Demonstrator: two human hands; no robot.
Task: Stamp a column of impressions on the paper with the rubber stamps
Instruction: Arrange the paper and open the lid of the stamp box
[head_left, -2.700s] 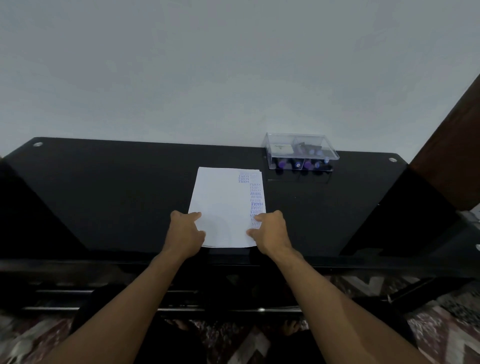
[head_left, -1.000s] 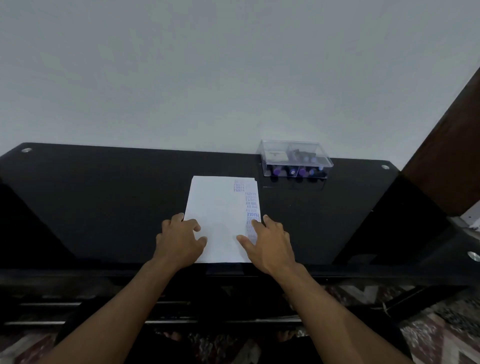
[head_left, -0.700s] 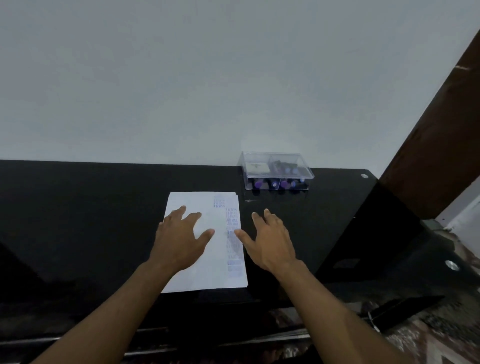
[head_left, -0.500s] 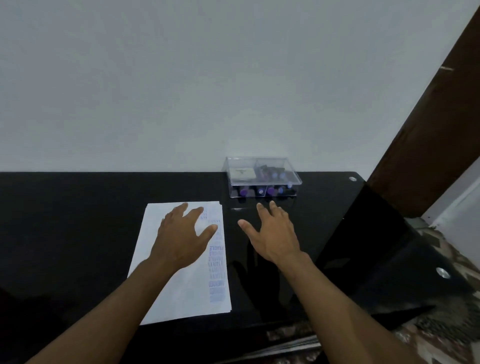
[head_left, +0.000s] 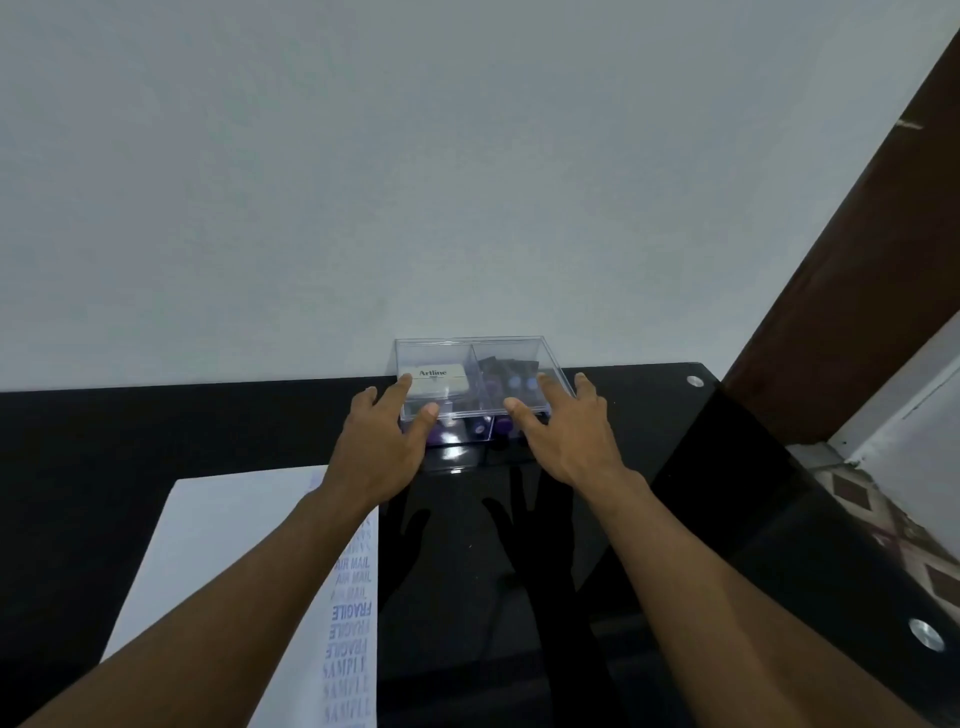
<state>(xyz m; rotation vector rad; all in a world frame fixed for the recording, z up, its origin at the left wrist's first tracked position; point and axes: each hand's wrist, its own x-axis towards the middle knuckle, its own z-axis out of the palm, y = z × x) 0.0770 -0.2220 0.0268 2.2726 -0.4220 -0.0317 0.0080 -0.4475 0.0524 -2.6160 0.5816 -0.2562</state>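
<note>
A clear plastic box (head_left: 514, 349) stands at the back of the black glass table, against the wall. Inside it lie a white Artline ink pad (head_left: 435, 376) on the left and several dark stamps with purple tops (head_left: 514, 383) on the right. My left hand (head_left: 387, 441) touches the box's left front corner with fingers spread. My right hand (head_left: 563, 428) rests its fingers on the box's right front side, also spread. Neither hand visibly grips anything. The white paper (head_left: 218, 551) lies at the lower left, with a column of blue impressions (head_left: 349, 639) down its right edge, partly under my left forearm.
The black glass table (head_left: 675, 519) has metal fittings (head_left: 694, 381) near its right corners and ends at the right beside a dark wooden door frame (head_left: 852, 291). A patterned floor (head_left: 893, 525) shows beyond it. A plain grey wall is directly behind the box.
Both hands left the paper and moved forward and to the right up to the clear box. The view shifted right, so the paper now lies at the lower left.
</note>
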